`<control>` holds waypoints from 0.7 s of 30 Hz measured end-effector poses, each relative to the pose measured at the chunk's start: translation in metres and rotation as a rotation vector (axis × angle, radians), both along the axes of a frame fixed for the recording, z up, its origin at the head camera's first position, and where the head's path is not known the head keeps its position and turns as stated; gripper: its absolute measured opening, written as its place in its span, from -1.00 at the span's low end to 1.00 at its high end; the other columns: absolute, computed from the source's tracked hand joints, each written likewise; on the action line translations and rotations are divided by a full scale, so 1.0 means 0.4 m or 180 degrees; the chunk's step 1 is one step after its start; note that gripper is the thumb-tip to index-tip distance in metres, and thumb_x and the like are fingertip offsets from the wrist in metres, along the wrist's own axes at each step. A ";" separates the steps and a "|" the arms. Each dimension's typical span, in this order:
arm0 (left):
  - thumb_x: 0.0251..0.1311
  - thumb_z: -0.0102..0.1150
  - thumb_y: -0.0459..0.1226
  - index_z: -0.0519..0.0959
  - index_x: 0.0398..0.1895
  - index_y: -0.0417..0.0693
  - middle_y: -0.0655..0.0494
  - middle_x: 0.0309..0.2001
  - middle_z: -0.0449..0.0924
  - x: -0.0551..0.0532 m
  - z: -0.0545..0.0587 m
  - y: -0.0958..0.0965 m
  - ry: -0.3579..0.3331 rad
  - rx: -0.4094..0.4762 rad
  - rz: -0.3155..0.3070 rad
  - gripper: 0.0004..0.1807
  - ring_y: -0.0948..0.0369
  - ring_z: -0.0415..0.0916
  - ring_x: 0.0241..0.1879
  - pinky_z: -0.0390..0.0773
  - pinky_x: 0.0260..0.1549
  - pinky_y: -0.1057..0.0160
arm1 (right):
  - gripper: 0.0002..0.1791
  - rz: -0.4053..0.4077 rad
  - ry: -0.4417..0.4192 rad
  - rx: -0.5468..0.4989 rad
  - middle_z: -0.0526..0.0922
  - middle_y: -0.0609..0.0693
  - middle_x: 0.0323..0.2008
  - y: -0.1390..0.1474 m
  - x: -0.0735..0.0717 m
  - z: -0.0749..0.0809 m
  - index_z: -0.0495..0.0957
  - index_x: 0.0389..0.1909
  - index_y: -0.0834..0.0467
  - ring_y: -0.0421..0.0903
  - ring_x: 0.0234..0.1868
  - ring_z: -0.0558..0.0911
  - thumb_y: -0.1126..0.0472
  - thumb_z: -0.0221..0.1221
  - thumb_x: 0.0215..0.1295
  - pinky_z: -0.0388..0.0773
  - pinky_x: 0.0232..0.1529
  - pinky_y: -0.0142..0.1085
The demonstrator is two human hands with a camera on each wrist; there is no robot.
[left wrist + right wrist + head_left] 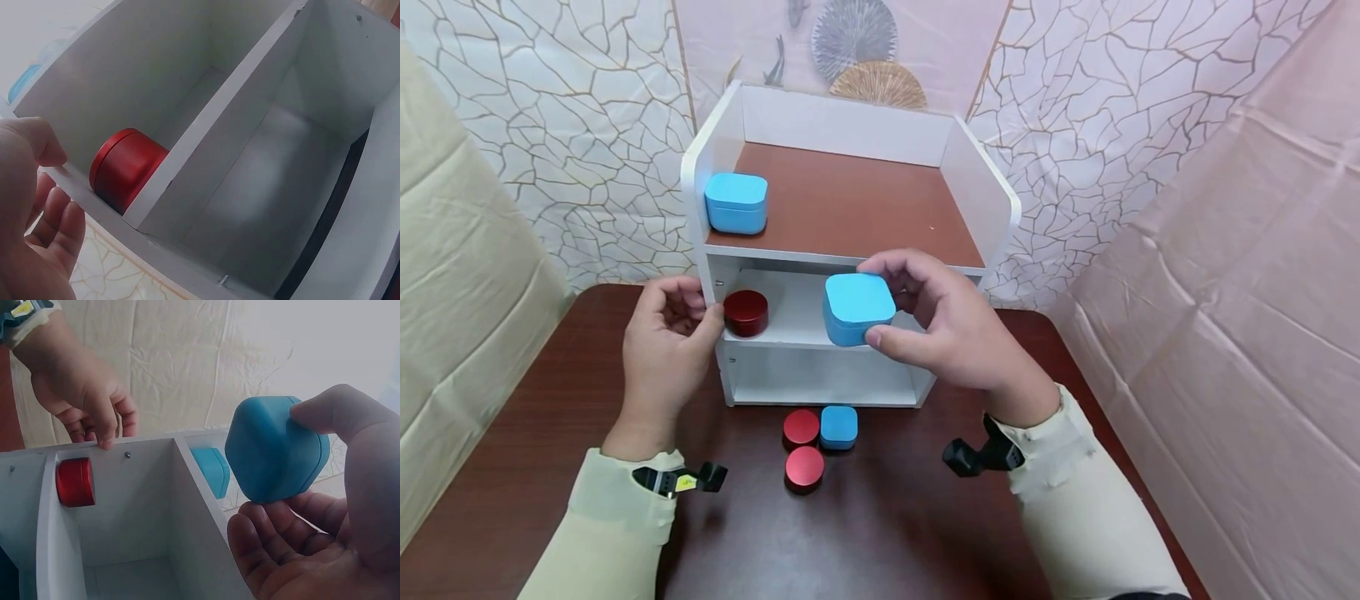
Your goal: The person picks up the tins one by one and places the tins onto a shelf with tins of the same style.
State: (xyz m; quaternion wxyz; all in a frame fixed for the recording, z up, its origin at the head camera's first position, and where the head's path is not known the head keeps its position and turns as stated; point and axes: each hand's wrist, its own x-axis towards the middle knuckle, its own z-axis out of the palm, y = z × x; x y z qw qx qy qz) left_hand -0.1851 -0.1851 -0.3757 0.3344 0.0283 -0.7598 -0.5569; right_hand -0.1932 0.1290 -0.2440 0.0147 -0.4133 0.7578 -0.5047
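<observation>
My right hand (951, 325) pinches a blue square tin with rounded corners (857, 308) between thumb and fingers, in front of the white shelf unit's (823, 343) middle level. In the right wrist view the tin (275, 450) is seen close up with its lid seam. At the unit's left side panel, my left hand (670, 350) grips the front edge, thumb at the edge and fingers curled outside. Just inside that panel, a round red tin (747, 313) sits on the middle shelf. Another blue tin (737, 203) stands on the brown top, at its left end.
On the dark table (737, 542) before the unit are a small blue tin (838, 427), a red tin (801, 429) beside it and a second red tin (804, 468) nearer me. Pale cloth hangs at both sides, and a patterned curtain (550, 125) stands behind.
</observation>
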 end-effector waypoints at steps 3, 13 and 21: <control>0.31 0.35 -0.27 0.52 0.17 -0.07 0.20 -0.12 0.49 -0.002 -0.001 -0.001 0.0035 0.0049 -0.0039 -0.60 0.21 0.49 -0.13 0.51 -0.23 0.47 | -0.41 0.0003 -0.0005 -0.0015 0.65 -0.02 0.05 -0.003 -0.010 0.011 0.50 0.26 0.06 0.04 -0.04 0.70 0.33 0.43 0.21 0.70 0.09 -0.12; 0.30 0.35 -0.29 0.52 0.15 -0.09 0.20 -0.14 0.49 -0.004 -0.003 -0.002 0.0066 0.0088 -0.0047 -0.62 0.21 0.49 -0.15 0.51 -0.24 0.46 | -0.43 -0.0085 0.0073 0.0039 0.66 -0.04 0.03 -0.012 -0.036 0.047 0.51 0.25 0.07 0.04 -0.06 0.70 0.31 0.42 0.23 0.70 0.04 -0.13; 0.32 0.33 -0.28 0.51 0.17 -0.09 0.17 -0.12 0.49 0.000 0.002 0.001 0.0013 0.0054 -0.0038 -0.61 0.20 0.48 -0.13 0.51 -0.23 0.47 | -0.45 -0.0101 0.0050 0.0019 0.66 0.01 0.02 -0.020 -0.055 0.071 0.52 0.24 0.08 0.08 -0.07 0.69 0.30 0.42 0.24 0.70 -0.03 -0.11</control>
